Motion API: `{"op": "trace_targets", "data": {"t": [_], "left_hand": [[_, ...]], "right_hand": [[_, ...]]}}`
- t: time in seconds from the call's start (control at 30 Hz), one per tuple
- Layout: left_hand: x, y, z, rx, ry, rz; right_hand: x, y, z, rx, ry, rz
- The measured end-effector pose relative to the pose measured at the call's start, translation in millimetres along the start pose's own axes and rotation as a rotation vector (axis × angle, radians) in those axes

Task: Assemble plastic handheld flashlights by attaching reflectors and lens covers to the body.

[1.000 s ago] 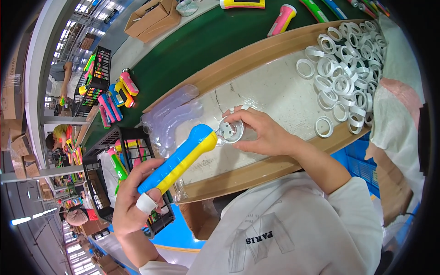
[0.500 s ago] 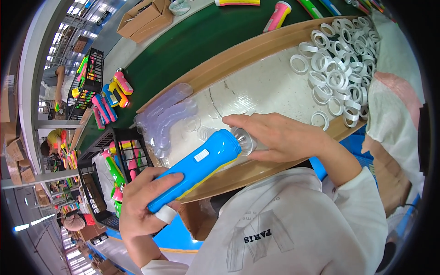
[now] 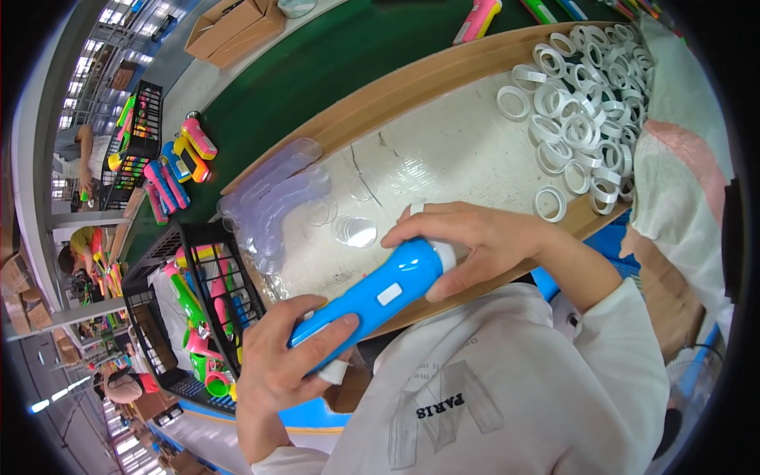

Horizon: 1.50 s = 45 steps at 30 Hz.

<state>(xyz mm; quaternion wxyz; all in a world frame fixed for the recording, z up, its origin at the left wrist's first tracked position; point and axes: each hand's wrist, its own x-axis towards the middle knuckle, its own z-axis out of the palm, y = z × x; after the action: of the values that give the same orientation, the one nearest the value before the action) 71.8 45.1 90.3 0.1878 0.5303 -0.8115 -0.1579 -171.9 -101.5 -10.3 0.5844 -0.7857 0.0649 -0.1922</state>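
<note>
A blue flashlight (image 3: 372,305) with a white switch lies tilted across my grip, its wide head toward the upper right. My left hand (image 3: 289,360) is wrapped round its handle, a white band on one finger. At the head, my right hand (image 3: 483,241) has its thumb and fingers closed on a white ring (image 3: 444,253) seated against the flashlight's rim. The lens end is hidden by that hand. Beyond the flashlight, thin clear discs (image 3: 355,231) lie on the tray surface, beside curved rows of stacked clear discs (image 3: 281,210).
A long cardboard-edged tray (image 3: 443,150) spans the bench, with a heap of white rings (image 3: 582,119) at its right end. To the left stands a black crate (image 3: 214,233) of colourful flashlight parts. Behind runs a green belt (image 3: 332,75) bearing other flashlights (image 3: 178,166).
The flashlight has rolled in my grip and shifted right, its switch now facing up. A white ring now sits at its head, where the clear lens end and reflector showed before.
</note>
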Motion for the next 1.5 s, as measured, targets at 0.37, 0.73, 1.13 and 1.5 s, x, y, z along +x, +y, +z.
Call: {"op": "trace_targets", "data": {"t": [0.37,0.73,1.13,1.5], "left_hand": [[-16.3,-16.7,52.6,-0.811,-0.195,-0.213],[-4.2,-21.2,88.2,0.348,0.248,0.202],[26.3,-13.0,74.8,0.321,0.036,0.105],[38.0,-17.6,83.6,0.406,0.142,0.150]], "right_hand": [[-9.4,-42.6,29.1,-0.299,0.306,-0.570],[-5.3,13.8,19.2,0.626,0.447,0.292],[-3.4,29.2,14.8,1.084,0.557,0.854],[1.4,24.2,2.2,0.770,0.576,0.565]]}}
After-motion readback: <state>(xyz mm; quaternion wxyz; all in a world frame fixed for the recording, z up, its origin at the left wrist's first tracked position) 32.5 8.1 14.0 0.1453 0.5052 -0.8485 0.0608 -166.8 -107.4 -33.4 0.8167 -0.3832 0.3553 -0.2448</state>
